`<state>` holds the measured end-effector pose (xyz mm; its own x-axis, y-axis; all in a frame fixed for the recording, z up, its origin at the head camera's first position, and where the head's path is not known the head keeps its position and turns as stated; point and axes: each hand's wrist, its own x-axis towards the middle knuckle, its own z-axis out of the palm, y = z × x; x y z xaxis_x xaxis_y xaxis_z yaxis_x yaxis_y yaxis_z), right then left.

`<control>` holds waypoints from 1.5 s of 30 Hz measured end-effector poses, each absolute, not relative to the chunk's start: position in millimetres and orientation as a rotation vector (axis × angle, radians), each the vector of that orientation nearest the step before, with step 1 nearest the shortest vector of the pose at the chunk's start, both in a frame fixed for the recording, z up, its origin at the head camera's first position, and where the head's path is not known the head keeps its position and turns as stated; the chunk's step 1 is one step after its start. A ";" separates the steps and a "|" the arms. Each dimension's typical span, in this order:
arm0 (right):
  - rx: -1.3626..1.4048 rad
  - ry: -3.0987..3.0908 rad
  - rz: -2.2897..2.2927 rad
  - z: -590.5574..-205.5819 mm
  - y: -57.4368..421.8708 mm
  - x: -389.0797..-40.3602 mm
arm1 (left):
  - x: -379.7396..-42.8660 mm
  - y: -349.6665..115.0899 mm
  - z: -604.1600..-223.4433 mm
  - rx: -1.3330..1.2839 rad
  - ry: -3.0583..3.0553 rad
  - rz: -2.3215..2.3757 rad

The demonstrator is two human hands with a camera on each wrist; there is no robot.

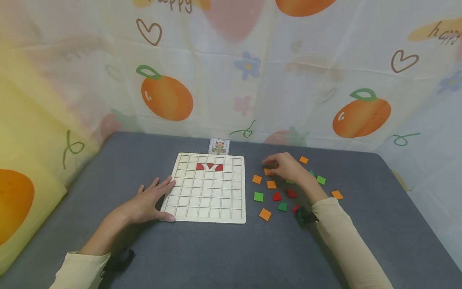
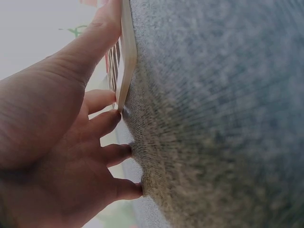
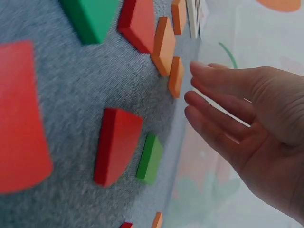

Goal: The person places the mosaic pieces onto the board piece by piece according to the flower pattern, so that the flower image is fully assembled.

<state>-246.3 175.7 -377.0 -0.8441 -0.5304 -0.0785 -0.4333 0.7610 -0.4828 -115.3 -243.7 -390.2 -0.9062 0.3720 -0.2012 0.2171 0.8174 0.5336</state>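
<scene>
A pale board with a square grid lies on the table. Two red rounded pieces flank a red triangle in its upper rows. Along the board's left edge my left hand rests with spread fingers, the thumb at the lower corner. In the left wrist view, fingertips touch the board's side and the cloth. My right hand hovers over the loose pieces on the right, its fingertips close to an orange square. The right wrist view shows thumb and fingers apart, nothing between them.
Loose orange, red and green pieces lie right of the board, among them a light green square and a dark green piece. A small printed pattern card sits behind the board. A fruit-print curtain hangs behind the grey table.
</scene>
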 end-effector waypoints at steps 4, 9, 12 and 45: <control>-0.771 2.735 -0.641 -379.4 178.3 -244.6 | -115.1 -244.4 -391.1 0.443 2.705 0.737; -0.787 2.735 -0.702 -384.8 182.5 -242.0 | -114.3 -244.3 -391.3 0.450 2.704 0.749; -0.794 2.742 -0.739 -386.5 184.5 -240.8 | -114.3 -244.0 -390.8 0.453 2.704 0.755; -0.915 2.772 -0.890 -375.7 164.3 -240.4 | -116.8 -244.4 -393.1 0.437 2.708 0.729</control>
<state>-240.4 164.3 -375.7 -0.8166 -0.5698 0.0926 -0.5173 0.6510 -0.5555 -116.8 -244.4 -393.1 -0.9080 0.3640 -0.2074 0.2108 0.8248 0.5247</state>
